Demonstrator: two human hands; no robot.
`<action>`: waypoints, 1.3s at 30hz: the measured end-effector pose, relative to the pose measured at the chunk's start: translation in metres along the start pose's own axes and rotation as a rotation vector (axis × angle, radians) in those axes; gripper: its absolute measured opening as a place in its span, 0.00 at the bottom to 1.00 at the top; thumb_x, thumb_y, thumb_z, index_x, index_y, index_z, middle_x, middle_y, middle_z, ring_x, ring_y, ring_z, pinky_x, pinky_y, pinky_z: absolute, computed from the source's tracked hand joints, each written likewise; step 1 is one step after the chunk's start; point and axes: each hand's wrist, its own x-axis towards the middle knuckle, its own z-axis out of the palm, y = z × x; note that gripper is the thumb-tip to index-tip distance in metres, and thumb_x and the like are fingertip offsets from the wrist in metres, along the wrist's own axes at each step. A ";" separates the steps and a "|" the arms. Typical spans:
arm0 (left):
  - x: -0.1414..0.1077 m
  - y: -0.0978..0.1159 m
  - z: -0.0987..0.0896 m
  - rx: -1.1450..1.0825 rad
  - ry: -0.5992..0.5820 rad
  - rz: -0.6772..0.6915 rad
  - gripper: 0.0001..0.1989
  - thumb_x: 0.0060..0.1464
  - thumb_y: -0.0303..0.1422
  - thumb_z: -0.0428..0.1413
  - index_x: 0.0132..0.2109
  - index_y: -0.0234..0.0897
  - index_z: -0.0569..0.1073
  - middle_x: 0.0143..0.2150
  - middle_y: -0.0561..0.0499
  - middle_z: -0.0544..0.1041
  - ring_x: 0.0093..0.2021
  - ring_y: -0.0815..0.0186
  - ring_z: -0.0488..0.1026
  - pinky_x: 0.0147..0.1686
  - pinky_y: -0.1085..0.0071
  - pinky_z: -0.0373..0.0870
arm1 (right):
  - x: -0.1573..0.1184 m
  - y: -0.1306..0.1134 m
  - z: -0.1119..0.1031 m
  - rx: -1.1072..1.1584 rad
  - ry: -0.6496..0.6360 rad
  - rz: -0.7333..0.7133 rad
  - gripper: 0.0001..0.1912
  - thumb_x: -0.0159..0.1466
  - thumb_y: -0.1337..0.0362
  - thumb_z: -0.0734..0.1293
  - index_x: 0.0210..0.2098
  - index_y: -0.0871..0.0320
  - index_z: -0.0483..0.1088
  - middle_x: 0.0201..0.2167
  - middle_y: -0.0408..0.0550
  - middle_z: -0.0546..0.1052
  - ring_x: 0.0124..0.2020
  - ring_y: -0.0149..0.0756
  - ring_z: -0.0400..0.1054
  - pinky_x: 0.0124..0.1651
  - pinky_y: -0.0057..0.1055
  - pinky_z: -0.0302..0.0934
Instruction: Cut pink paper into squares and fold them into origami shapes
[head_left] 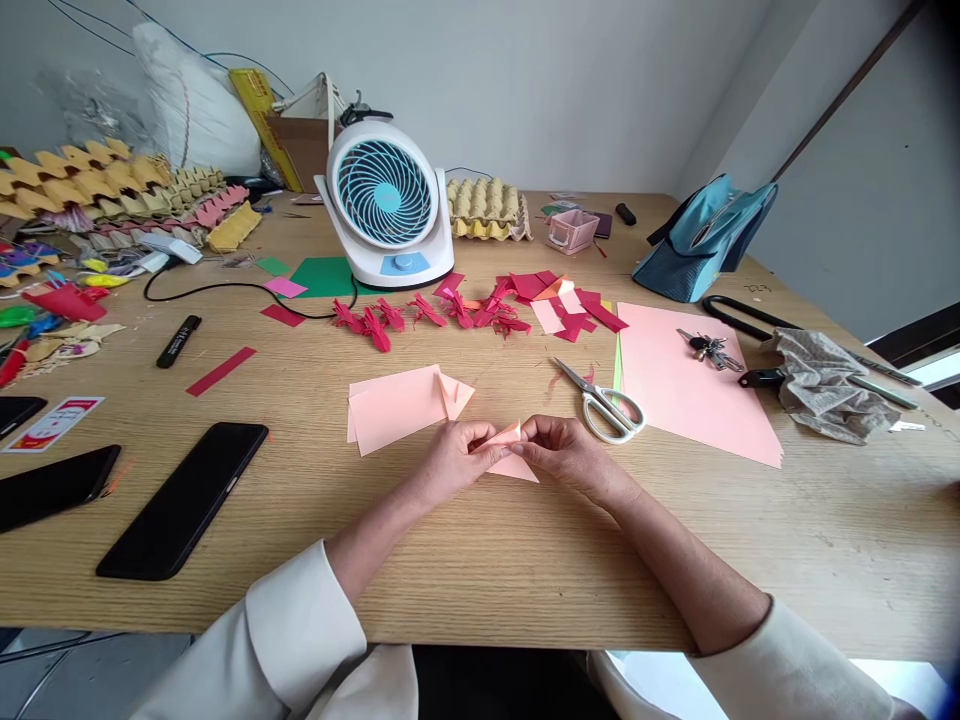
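Between my two hands, just above the table, is a folded piece of pink paper with a raised pointed flap. My left hand pinches its left side between thumb and fingers. On the right edge, near the peak, my right hand has its thumb and forefinger closed on the same paper. Just beyond my left hand lie pink paper strips, with a small folded pink piece at their right end. White-handled scissors rest beside my right hand, blades pointing away to the left.
A white fan stands behind a row of red folded paper figures and red scraps. Right are pink sheets, keys, a grey cloth and a blue bag. Left lie a phone and a black marker.
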 end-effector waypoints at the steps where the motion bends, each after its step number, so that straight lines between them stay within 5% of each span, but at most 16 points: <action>1: 0.000 0.001 0.000 0.000 0.003 -0.003 0.20 0.55 0.44 0.54 0.23 0.35 0.61 0.22 0.58 0.52 0.24 0.74 0.49 0.23 0.75 0.45 | 0.000 0.001 -0.001 -0.002 -0.015 0.004 0.20 0.56 0.47 0.71 0.30 0.59 0.70 0.22 0.38 0.66 0.23 0.26 0.54 0.25 0.26 0.47; 23: -0.001 -0.001 0.005 0.044 -0.048 -0.037 0.20 0.53 0.39 0.55 0.21 0.36 0.56 0.21 0.59 0.52 0.23 0.74 0.49 0.23 0.74 0.45 | 0.001 -0.008 -0.007 0.185 0.225 -0.056 0.17 0.54 0.52 0.73 0.26 0.58 0.68 0.23 0.41 0.67 0.25 0.28 0.57 0.28 0.28 0.50; 30: -0.001 -0.002 0.006 0.077 -0.001 -0.057 0.21 0.54 0.43 0.54 0.23 0.37 0.56 0.21 0.59 0.52 0.23 0.73 0.50 0.22 0.74 0.45 | -0.002 -0.009 -0.001 -0.008 -0.009 -0.003 0.17 0.55 0.50 0.72 0.29 0.58 0.69 0.24 0.41 0.68 0.24 0.28 0.56 0.26 0.27 0.50; 34: -0.003 0.002 0.006 0.099 -0.017 -0.028 0.20 0.54 0.40 0.54 0.23 0.37 0.54 0.21 0.59 0.51 0.23 0.74 0.49 0.22 0.73 0.44 | -0.001 -0.004 0.001 -0.108 0.065 0.004 0.18 0.57 0.50 0.69 0.24 0.58 0.67 0.21 0.40 0.66 0.23 0.27 0.54 0.26 0.27 0.48; 39: -0.003 0.006 0.005 0.066 -0.012 -0.026 0.18 0.53 0.37 0.53 0.24 0.37 0.53 0.22 0.59 0.51 0.24 0.73 0.50 0.23 0.74 0.46 | 0.001 -0.007 -0.001 0.056 0.162 -0.046 0.20 0.56 0.48 0.70 0.25 0.58 0.66 0.21 0.39 0.63 0.23 0.26 0.52 0.25 0.27 0.47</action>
